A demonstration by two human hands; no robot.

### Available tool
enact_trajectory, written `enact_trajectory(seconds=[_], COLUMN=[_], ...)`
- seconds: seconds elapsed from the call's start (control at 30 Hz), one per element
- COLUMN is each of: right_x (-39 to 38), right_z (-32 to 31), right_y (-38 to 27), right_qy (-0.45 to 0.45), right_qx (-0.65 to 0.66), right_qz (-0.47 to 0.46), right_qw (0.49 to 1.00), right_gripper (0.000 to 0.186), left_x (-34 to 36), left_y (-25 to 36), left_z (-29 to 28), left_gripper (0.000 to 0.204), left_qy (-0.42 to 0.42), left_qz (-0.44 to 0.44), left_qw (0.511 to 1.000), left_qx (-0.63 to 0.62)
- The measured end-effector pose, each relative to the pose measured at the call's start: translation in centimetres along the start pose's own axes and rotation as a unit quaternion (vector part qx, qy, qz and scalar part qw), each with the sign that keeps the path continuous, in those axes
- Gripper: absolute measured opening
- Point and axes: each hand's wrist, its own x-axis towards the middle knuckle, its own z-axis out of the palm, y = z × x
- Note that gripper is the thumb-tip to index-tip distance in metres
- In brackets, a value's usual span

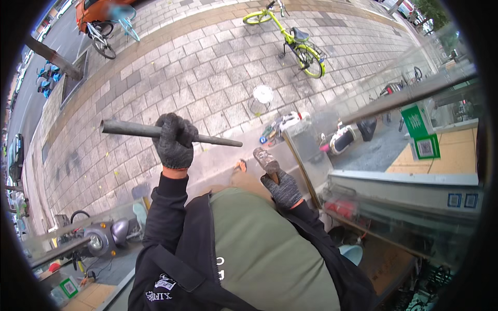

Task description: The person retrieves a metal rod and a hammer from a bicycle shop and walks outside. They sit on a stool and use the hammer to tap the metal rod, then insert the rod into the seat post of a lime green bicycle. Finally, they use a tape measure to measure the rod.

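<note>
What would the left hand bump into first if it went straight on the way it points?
The way looks free: beyond the left hand, gripping a grey tube, only paving shows, though depth is unclear.

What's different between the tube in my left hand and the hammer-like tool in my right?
The dark tube is long and slender; the hammer-like tool looks short and stubby. The dark tube is plain grey, the hammer-like tool mottled brownish. The dark tube sticks out both sides of your left hand; the hammer-like tool's head shows beyond your right hand. Both are held in gloved hands.
</note>
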Motion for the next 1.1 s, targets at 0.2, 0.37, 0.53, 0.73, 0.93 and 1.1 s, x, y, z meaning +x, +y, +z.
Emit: enact_trajectory(seconds=[0.2, 0.37, 0.53, 0.73, 0.93, 1.1], right_x=[12.4, 20.1, 29.7, 39.9, 51.9, 64.7], right_z=[-0.3, -2.3, -1.2, -0.5, -4.5, -8.2], right_y=[1.6, 1.8, 4.4, 7.5, 9.4, 15.7], right_qy=[0.034, 0.084, 0.154, 0.219, 0.251, 0.27], right_qx=[-0.007, 0.02, 0.033, 0.04, 0.047, 0.04], right_qz=[-0.021, -0.005, 0.012, 0.033, -0.029, 0.003], right_qw=[0.999, 0.996, 0.987, 0.974, 0.966, 0.962], right_gripper=[0.036, 0.035, 0.034, 0.035, 0.033, 0.031], left_x=[10.9, 20.6, 29.3, 37.6, 47.6, 55.4], left_y=[-8.4, -13.8, -21.7, -31.0, -42.0, -59.0], left_z=[-3.0, -2.8, -6.3, -6.6, -4.3, -3.7], left_gripper=[0.027, 0.024, 0.029, 0.026, 0.028, 0.028], left_qy=[-0.03, -0.085, -0.122, -0.142, -0.155, -0.205], left_qz=[-0.01, -0.053, -0.08, -0.116, -0.156, -0.187], left_qw=[0.999, 0.995, 0.989, 0.983, 0.976, 0.961], left_qx=[-0.012, -0.011, -0.025, -0.02, 0.009, -0.012])
